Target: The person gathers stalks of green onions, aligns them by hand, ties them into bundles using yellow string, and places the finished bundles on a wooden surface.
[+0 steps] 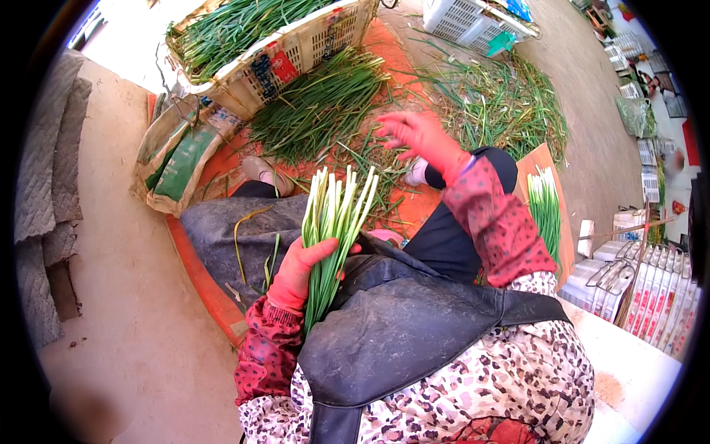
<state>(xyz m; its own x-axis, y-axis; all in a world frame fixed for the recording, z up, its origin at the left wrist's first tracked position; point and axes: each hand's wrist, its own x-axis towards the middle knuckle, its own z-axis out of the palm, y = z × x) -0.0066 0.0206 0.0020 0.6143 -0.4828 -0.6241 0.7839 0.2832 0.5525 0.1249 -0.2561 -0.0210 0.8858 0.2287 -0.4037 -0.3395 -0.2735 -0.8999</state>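
In a red glove, my left hand [299, 272] is wrapped round a bunch of garlic chives [334, 244] above my dark apron [403, 325]. Its pale stem ends point away from me, and the green leaves run back toward my chest. My right hand [425, 142], gloved in red too, is raised ahead and to the right, over the orange mat. Its fingers are apart and bent a little, with nothing visible in them. Beyond it lies a heap of loose green and yellowed leaves [510, 107]. A larger pile of garlic chives [318, 107] rests on the mat farther left.
A white crate [299, 55] full of garlic chives stands at the far left, beside an opened sack [181, 159]. Another bundle of garlic chives [545, 211] lies on cardboard [566, 244] at my right. A second crate [473, 31] stands far ahead. Stacked white packages [662, 296] are at right.
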